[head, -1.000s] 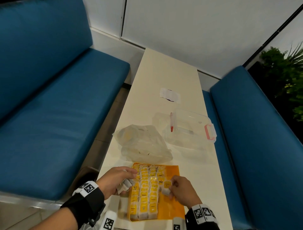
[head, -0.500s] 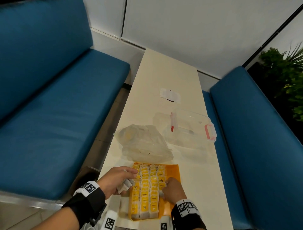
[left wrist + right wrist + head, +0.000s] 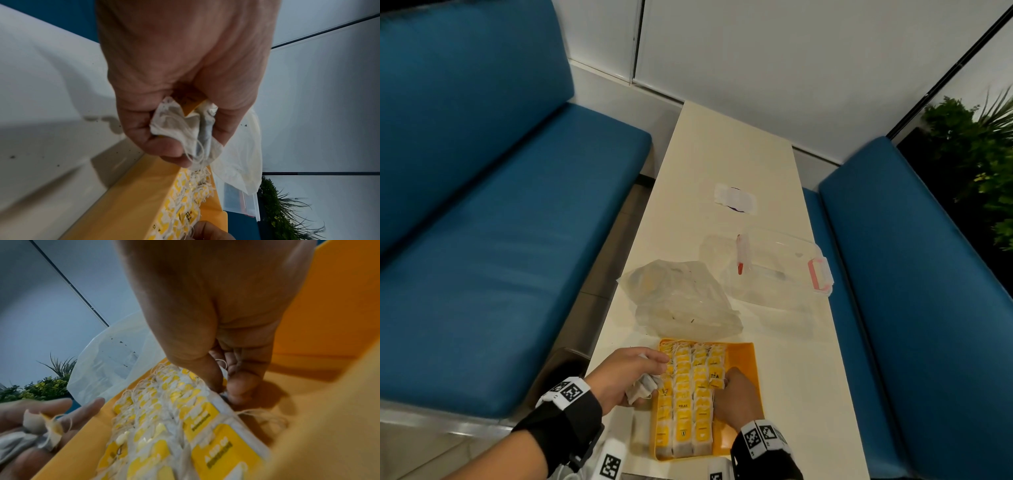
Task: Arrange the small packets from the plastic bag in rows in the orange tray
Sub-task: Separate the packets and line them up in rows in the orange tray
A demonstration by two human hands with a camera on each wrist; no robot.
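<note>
An orange tray point(image 3: 743, 363) lies at the table's near end with three rows of yellow-and-white packets point(image 3: 690, 394) in it. My left hand point(image 3: 650, 380) hovers at the tray's left wall and grips a bunch of crumpled packets point(image 3: 185, 129). My right hand point(image 3: 724, 378) is inside the tray, its thumb and fingers pinching one packet point(image 3: 224, 386) against the right side of the rightmost row. The crumpled plastic bag point(image 3: 681, 301) lies just beyond the tray. What it holds is hard to make out.
A clear lidded container point(image 3: 767, 270) with pink latches stands right of the bag. A small white wrapper point(image 3: 734, 198) lies farther up the narrow table point(image 3: 784, 377). Blue bench seats point(image 3: 500, 257) flank both sides. A plant point(image 3: 983, 164) stands at the far right.
My right hand has carried its packet left and forward, from over the tray's bare right part down against the rightmost row. The left hand has stayed put with its bunch.
</note>
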